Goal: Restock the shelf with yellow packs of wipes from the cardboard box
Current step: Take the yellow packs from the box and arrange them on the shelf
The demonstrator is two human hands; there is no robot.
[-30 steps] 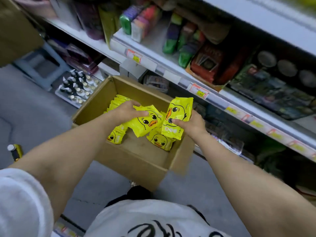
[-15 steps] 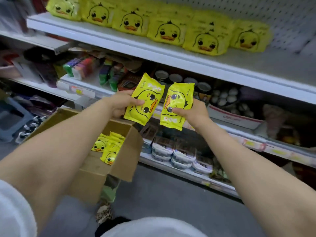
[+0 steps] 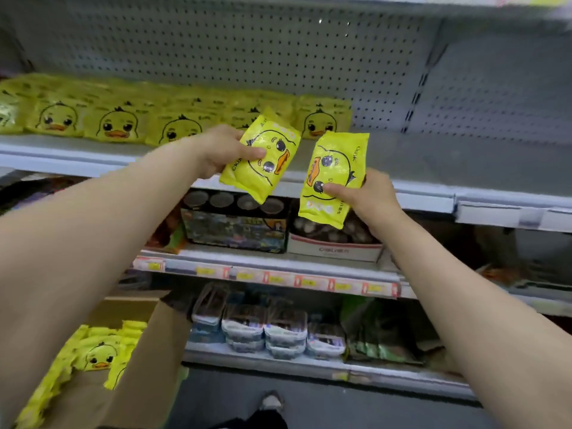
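Note:
My left hand (image 3: 220, 151) grips a yellow duck-face pack of wipes (image 3: 265, 159) by its left edge, tilted, in front of the upper shelf (image 3: 418, 162). My right hand (image 3: 370, 199) pinches a second yellow pack (image 3: 335, 168) held upright just to the right. A row of the same yellow packs (image 3: 117, 122) lies along the left part of that shelf, ending near the middle. The cardboard box (image 3: 148, 376) sits low at the left, with several yellow packs (image 3: 93, 354) inside, partly hidden by my left arm.
The upper shelf's right half is bare grey metal with a pegboard back (image 3: 278, 51). Below it are shelves of boxed goods (image 3: 235, 230), price tags (image 3: 278, 278) and stacked plastic tubs (image 3: 266, 332). A shoe (image 3: 271, 400) shows on the grey floor.
Both hands lifted the two packs out of the box and up to the level of the upper shelf. The view tilted upward, so the box dropped to the lower left.

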